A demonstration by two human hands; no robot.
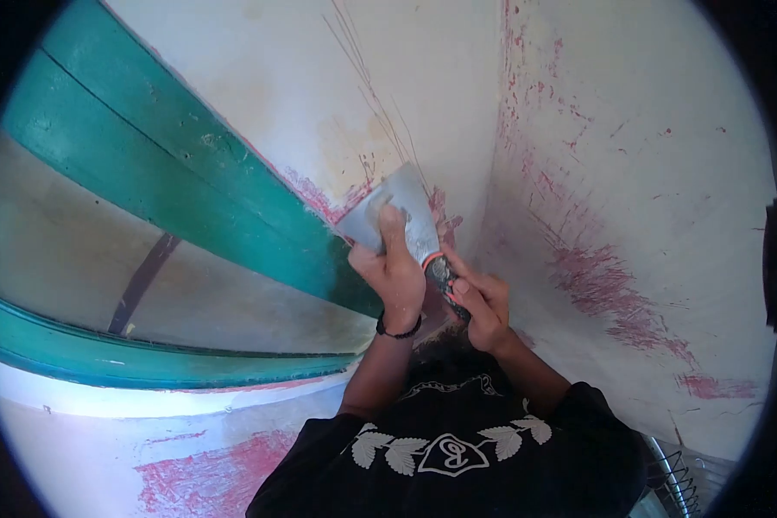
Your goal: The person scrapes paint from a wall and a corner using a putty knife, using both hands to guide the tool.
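A wide putty knife (416, 216) has its metal blade slanted up against the white wall, with the blade's edge beside the teal wooden frame. My right hand (485, 304) is closed round its dark handle, which has an orange band near the blade. Close by on the left, my left hand (397, 274) grips the blade, its thumb laid on the metal face where a grey-beige smear of paste shows. A dark bracelet (399, 328) circles my left wrist. Pinkish-red scraped marks (315, 194) show on the wall next to the blade and along the frame.
The teal frame (173, 147) runs diagonally on the left, with a greyish panel (224, 289) inside it. A second wall (647, 173) meets the first at a corner on the right and bears pink scratches. Metal coils (678, 475) stand low at the right.
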